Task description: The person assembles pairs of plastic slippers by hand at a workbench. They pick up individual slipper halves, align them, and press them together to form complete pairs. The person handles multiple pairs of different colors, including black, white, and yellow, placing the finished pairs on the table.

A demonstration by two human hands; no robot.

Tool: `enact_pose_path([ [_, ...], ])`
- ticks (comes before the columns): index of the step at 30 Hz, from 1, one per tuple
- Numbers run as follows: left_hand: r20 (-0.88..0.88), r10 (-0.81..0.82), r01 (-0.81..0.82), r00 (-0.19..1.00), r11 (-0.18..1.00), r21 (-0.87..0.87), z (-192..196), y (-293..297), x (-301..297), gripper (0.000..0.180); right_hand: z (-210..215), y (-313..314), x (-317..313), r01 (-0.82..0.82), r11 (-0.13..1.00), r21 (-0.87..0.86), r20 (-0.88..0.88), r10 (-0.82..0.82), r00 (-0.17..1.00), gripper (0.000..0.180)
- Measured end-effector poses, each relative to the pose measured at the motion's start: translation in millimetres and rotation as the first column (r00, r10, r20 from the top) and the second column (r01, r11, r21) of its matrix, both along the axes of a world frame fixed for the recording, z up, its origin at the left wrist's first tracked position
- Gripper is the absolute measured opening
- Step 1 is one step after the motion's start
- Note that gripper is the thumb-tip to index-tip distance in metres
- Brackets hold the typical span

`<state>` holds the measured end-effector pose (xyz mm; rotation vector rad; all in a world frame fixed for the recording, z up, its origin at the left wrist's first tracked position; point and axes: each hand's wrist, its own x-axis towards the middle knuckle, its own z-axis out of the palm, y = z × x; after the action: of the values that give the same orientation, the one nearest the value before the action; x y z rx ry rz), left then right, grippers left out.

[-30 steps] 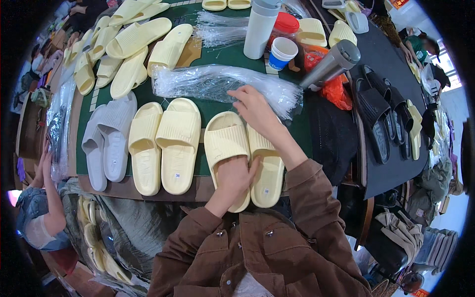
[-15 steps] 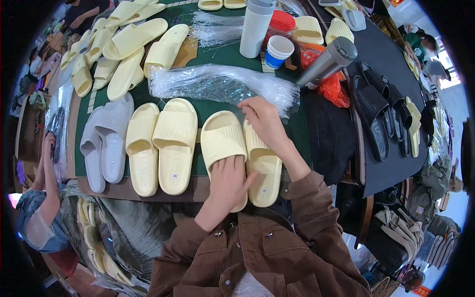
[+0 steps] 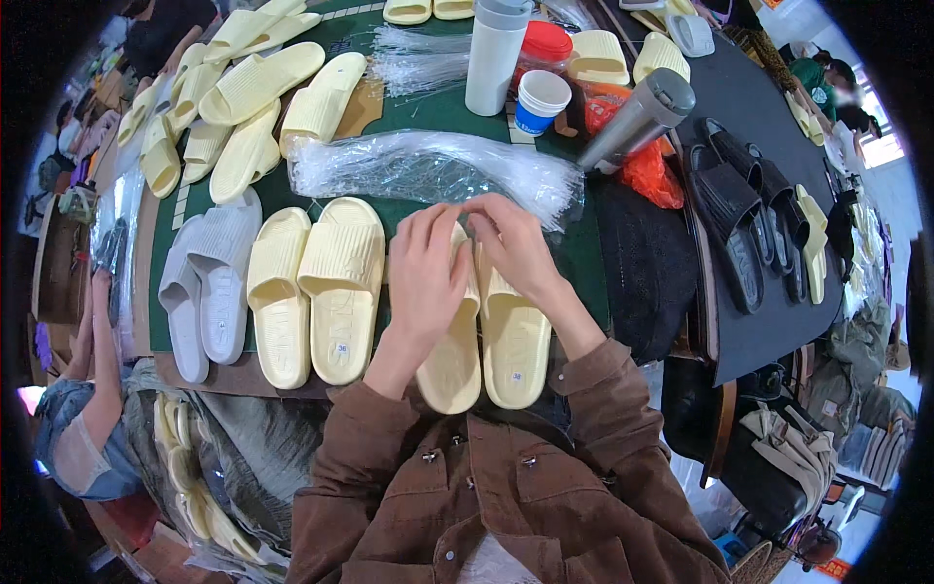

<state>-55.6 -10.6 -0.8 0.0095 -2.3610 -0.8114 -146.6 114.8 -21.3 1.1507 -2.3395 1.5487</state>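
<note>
In front of me on the table's edge lies a pair of pale yellow slides: a left slide (image 3: 450, 365) and a right slide (image 3: 515, 336). My left hand (image 3: 425, 268) is over the strap of the left slide, its fingers bent together at the toe end. My right hand (image 3: 511, 245) meets it there, fingers pinched, above the right slide's strap. Whatever lies between the fingertips is hidden. Just beyond is a clear bag of thin white plastic strands (image 3: 438, 170). Beside my left hand stands another yellow pair (image 3: 341, 292), then a grey pair (image 3: 216, 292).
More yellow slides (image 3: 263, 83) are heaped at the far left. A white tumbler (image 3: 496, 63), a paper cup (image 3: 541, 102), a steel flask (image 3: 637, 122) and a red-lidded jar (image 3: 545, 47) stand at the back. Black slides (image 3: 730, 214) lie on the right-hand table. Another person's arm (image 3: 97, 350) shows at left.
My left hand has come out from under the left slide's strap and moved forward to the toe end, meeting my right hand. The left slide now sits closer alongside the right one.
</note>
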Motion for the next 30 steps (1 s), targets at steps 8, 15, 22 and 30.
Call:
enact_pose_path([
  [8, 0.307, -0.169, -0.014, 0.936, 0.857, 0.515, -11, 1, -9, 0.018, 4, 5, 3, 0.011, 1.000, 0.025, 0.118, -0.013, 0.993, 0.013],
  [15, 0.252, -0.176, -0.001, 0.952, 0.818, 0.575, -19, -2, -8, 0.014, 7, 5, 3, -0.047, 0.999, -0.026, 0.062, 0.049, 0.997, 0.014],
  [22, 0.237, -0.216, 0.000, 0.947, 0.740, 0.673, -23, -3, -8, 0.015, 8, 6, 3, -0.068, 0.994, -0.084, 0.184, 0.083, 0.979, 0.016],
  [30, 0.167, -0.225, 0.016, 0.960, 0.638, 0.770, -30, -5, -8, 0.009, 12, 8, 4, -0.024, 0.996, -0.086, 0.301, 0.049, 0.953, 0.016],
])
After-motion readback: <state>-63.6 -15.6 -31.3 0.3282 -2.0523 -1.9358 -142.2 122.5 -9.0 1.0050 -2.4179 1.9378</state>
